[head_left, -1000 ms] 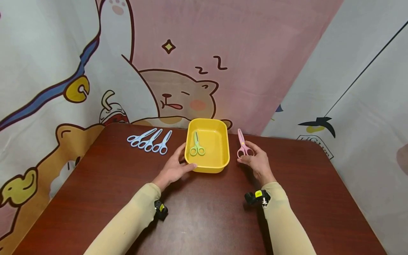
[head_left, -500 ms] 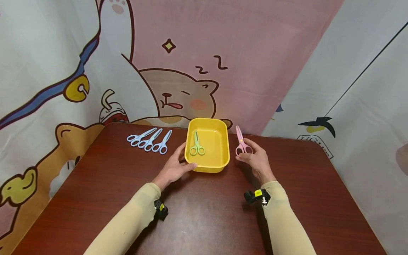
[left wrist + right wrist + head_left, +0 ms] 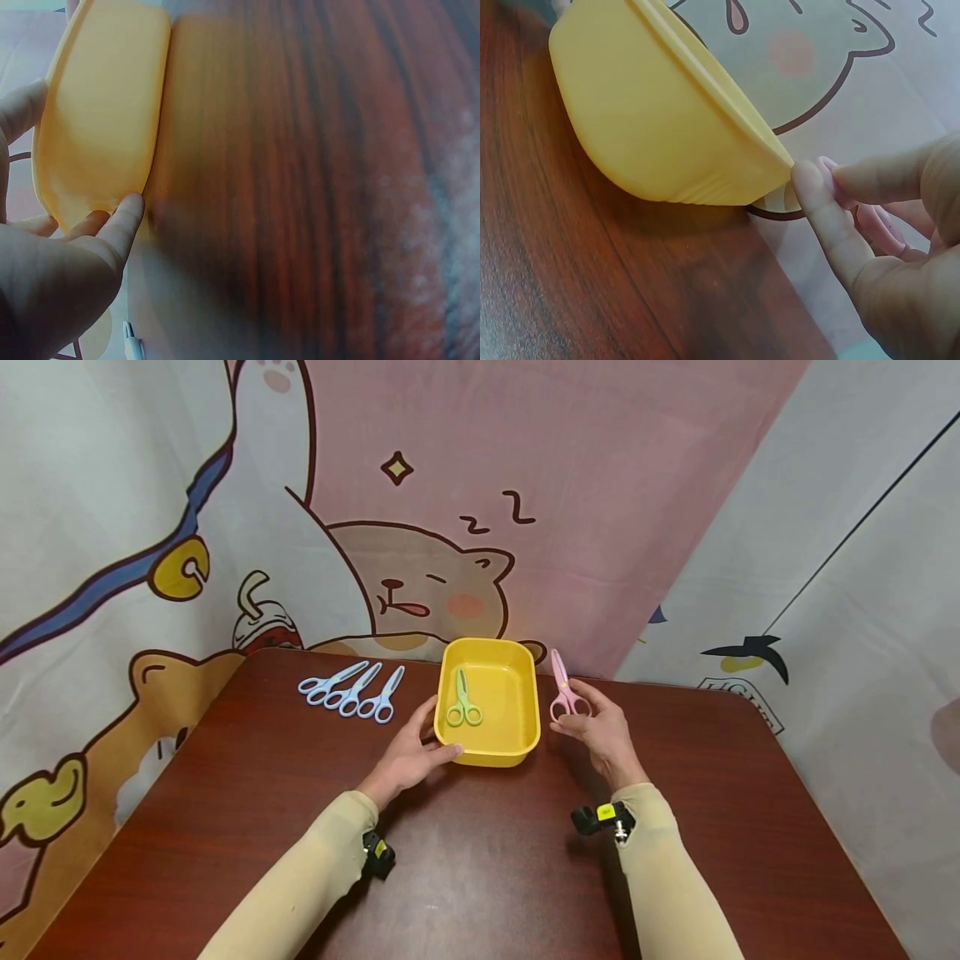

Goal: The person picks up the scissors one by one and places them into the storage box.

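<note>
A yellow plastic bin [image 3: 495,760] stands at the back middle of the table, with small green scissors [image 3: 462,697] lying inside on its left. My left hand [image 3: 405,758] holds the bin's near left corner, thumb at the front and fingers along the left side. In the left wrist view the fingers press against the bin's wall [image 3: 105,112]. To the right of the bin, my right hand [image 3: 606,737] pinches pink scissors [image 3: 559,672] by their handle loops, blades pointing away. The right wrist view shows thumb and finger meeting on a pink handle [image 3: 877,229], partly hidden by the fingers.
Three light blue scissors [image 3: 363,685] lie side by side on the table, left of the bin. The dark brown wooden table [image 3: 465,877] ends at a cartoon-printed cloth [image 3: 600,485] behind it. Each wrist carries a small black camera [image 3: 600,817].
My right hand has moved slightly left and away from me with the pink scissors, bringing them nearer the bin. The left hand and bin have stayed in place.
</note>
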Motion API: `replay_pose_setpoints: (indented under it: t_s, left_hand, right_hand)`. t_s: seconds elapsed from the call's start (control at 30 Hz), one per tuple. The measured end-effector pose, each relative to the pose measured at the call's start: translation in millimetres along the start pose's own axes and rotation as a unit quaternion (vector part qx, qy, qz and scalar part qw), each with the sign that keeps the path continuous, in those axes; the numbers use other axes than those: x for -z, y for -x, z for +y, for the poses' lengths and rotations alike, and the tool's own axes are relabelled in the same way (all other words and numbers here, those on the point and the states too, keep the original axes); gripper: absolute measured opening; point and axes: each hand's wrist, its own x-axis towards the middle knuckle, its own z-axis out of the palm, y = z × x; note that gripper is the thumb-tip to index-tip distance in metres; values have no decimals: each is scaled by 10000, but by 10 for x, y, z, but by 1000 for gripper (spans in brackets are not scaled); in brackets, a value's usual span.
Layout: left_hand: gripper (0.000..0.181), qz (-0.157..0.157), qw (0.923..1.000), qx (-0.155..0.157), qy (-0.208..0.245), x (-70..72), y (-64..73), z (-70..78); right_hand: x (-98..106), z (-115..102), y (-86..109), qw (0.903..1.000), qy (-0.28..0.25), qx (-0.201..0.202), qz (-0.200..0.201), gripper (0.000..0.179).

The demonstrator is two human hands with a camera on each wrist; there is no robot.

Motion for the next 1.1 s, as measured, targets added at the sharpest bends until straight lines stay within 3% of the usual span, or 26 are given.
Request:
replay_pose_setpoints:
  t_s: [0.7,1.1]
  left_hand:
    - [97,-58,9996,-191,218,-7,-1,-9]
    - [97,-36,9996,-203,168,-11,15,8]
  right_hand:
    - [-118,-113,4,9985,-346,333,-247,75]
    - [-214,-165,-6,9988,-278,341,-231,76]
